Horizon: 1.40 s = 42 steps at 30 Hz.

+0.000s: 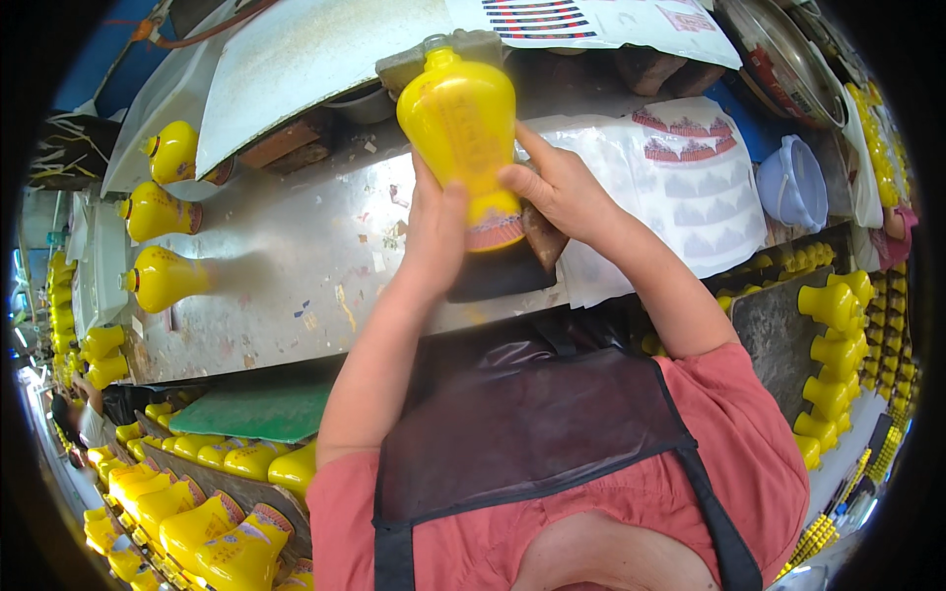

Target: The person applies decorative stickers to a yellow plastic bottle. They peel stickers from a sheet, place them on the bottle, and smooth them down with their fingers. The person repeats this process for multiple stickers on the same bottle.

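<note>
A glossy yellow vase-shaped bottle lies over a dark support on the metal table, its narrow neck pointing away from me. Around its foot runs a pink patterned band, and faint lettering shows on its body. My left hand, smeared by motion, presses along the left side of its narrow lower part. From the right, my right hand grips the same part, thumb on top and fingers around the side. A grey block sits behind the bottle's neck. Beside my right hand lies a white decal sheet with pink and grey curved prints.
Three yellow bottles stand at the table's left side. A lavender bucket is at the right. White boards with a striped printed sheet cover the back. Racks of yellow bottles fill the lower left; more line the right. Another person is far left.
</note>
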### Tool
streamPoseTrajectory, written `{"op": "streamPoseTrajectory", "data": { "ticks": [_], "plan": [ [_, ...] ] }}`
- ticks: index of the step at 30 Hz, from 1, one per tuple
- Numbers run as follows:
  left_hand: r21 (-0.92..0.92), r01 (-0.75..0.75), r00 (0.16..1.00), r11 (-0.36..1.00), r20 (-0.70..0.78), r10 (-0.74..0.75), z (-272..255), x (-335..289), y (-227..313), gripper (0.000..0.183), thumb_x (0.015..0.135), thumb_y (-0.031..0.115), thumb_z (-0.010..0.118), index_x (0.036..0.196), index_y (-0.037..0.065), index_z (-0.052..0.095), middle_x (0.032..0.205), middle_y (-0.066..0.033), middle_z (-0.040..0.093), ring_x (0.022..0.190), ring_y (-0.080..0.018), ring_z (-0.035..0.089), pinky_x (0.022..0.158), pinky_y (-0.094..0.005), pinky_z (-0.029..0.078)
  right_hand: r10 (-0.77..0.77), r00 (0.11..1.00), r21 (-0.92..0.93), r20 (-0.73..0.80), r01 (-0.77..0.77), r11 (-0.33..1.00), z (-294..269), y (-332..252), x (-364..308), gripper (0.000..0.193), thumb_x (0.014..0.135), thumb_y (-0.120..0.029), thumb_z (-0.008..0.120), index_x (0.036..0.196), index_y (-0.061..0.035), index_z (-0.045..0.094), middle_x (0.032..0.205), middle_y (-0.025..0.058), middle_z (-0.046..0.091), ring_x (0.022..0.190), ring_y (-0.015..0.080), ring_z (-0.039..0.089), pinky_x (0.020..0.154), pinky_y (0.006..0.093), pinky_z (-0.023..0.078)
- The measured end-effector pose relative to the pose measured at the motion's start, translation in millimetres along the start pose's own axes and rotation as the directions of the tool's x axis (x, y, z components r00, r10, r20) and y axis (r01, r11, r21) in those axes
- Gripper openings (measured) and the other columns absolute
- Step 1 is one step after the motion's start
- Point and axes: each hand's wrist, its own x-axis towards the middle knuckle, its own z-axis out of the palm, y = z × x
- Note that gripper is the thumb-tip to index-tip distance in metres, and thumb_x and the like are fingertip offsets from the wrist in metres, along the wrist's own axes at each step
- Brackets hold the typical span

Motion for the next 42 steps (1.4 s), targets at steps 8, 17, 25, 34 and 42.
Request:
{"op": "streamPoseTrajectory", "data": {
  "ticks": [8,17,25,34,42],
  "plan": [
    [-0.420,0.104,0.995,0.901,0.040,-0.096,-5,-3,3,0.075,0.110,0.047,0.043,0.166,0.006,0.014,0.163,-0.0134,0.034,0.150,-0.0267,0.035,0.124,-0.0396,0.028,0.027,0.999,0.122,0.032,-0.030,0.992,-3,14,-2,0.068,0.104,-0.031,0.060,0.162,-0.0053,0.034,0.145,0.0201,0.060,0.128,0.0256,0.061,0.107,0.0352,0.046],
    [-0.455,0.227,0.970,0.861,0.025,-0.242,-5,-9,12,0.074,0.109,0.030,0.054,0.167,0.006,0.015,0.167,-0.0118,0.031,0.153,-0.0248,0.033,0.125,-0.0386,0.028,0.269,0.963,0.557,-0.032,-0.206,0.804,-20,5,-2,0.034,0.109,-0.025,0.051,0.136,-0.0051,0.060,0.113,0.0082,0.067,0.102,0.0093,0.066,0.088,0.0253,0.051],
    [-0.485,0.202,0.973,0.851,0.000,-0.231,-6,-10,16,0.077,0.104,0.022,0.056,0.167,0.008,0.014,0.165,-0.0145,0.033,0.151,-0.0270,0.035,0.124,-0.0409,0.028,-0.432,0.755,-0.229,-0.493,0.366,0.902,-5,-20,2,0.030,0.095,-0.004,0.070,0.123,-0.0019,0.062,0.107,0.0092,0.068,0.099,0.0178,0.068,0.088,0.0292,0.054],
    [-0.434,0.099,0.979,0.895,-0.120,-0.167,-17,4,20,0.066,0.110,0.036,0.044,0.164,0.009,0.020,0.157,-0.0151,0.040,0.141,-0.0259,0.043,0.121,-0.0422,0.030,-0.848,0.473,-0.483,-0.239,0.700,0.526,12,-26,-22,0.023,0.074,-0.004,0.077,0.095,-0.0129,0.073,0.091,0.0061,0.073,0.079,0.0276,0.070,0.067,0.0378,0.055],
    [-0.404,0.005,0.988,0.915,-0.140,-0.067,-21,1,26,0.064,0.114,0.049,0.030,0.161,0.006,0.029,0.147,-0.0109,0.047,0.134,-0.0215,0.048,0.116,-0.0394,0.036,-0.877,0.452,-0.600,0.163,0.751,0.276,9,-58,-33,0.031,0.072,-0.011,0.070,0.102,-0.0079,0.075,0.089,0.0074,0.065,0.098,0.0261,0.071,0.079,0.0386,0.061]
  ]
}}
